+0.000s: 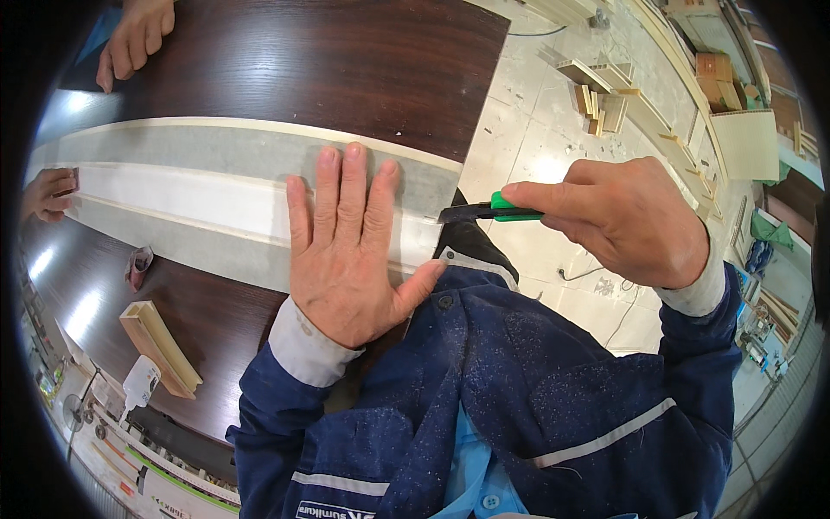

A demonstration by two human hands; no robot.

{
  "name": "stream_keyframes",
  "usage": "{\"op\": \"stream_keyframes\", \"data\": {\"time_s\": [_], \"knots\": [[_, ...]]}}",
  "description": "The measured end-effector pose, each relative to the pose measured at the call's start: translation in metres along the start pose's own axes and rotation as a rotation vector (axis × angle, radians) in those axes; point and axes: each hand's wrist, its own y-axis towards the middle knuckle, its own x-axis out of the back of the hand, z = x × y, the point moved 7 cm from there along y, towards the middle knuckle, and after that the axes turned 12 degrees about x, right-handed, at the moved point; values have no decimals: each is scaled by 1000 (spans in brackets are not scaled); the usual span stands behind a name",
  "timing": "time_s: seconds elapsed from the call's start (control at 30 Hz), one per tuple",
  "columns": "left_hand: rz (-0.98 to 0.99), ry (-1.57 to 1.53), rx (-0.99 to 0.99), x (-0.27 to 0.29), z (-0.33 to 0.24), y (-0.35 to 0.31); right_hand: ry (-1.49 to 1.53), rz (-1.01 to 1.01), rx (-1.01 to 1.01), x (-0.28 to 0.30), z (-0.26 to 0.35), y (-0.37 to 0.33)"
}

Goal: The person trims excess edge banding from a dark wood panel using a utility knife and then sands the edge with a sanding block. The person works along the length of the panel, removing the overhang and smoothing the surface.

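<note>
My left hand (pixel 350 251) lies flat, fingers stretched out, across a long panel (pixel 199 195) with grey bands, a white middle strip and cream edges. In my right hand (pixel 627 221) is a utility knife (pixel 506 209) with a black body and a green part. Its tip is at the panel's right end, close to my left thumb; whether the blade touches cannot be made out. The panel rests on a dark brown wood-grain table (pixel 346 60). At its far left end another person's hand (pixel 52 195) holds a small dark red piece.
A second hand of another person (pixel 137 39) rests at the table's upper left. Nearer me are a cream channel piece (pixel 160 350), a white bottle (pixel 140 381) and a crumpled reddish piece (pixel 138 266). Offcuts (pixel 605 91) and cables lie on the tiled floor (pixel 527 138) to the right.
</note>
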Motion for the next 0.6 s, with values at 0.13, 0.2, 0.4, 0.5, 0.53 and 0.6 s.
{"op": "stream_keyframes", "data": {"time_s": [0.13,0.2,0.4,0.5,0.53,0.6], "knots": [[2,7,3,-1,0,-1,47,-46,-6,1,-1,-1],[-1,-4,6,-1,0,-1,80,-87,10,-1,-1,0],[5,-7,4,-2,0,-1,86,-96,42,-10,-6,4],[-5,-12,-2,-2,-1,-1,122,-93,44,-10,-8,4],[1,-10,0,-2,0,-1,140,-89,38,-10,-9,4],[6,-10,5,-2,0,-1,139,-77,41,-10,-8,4]]}}
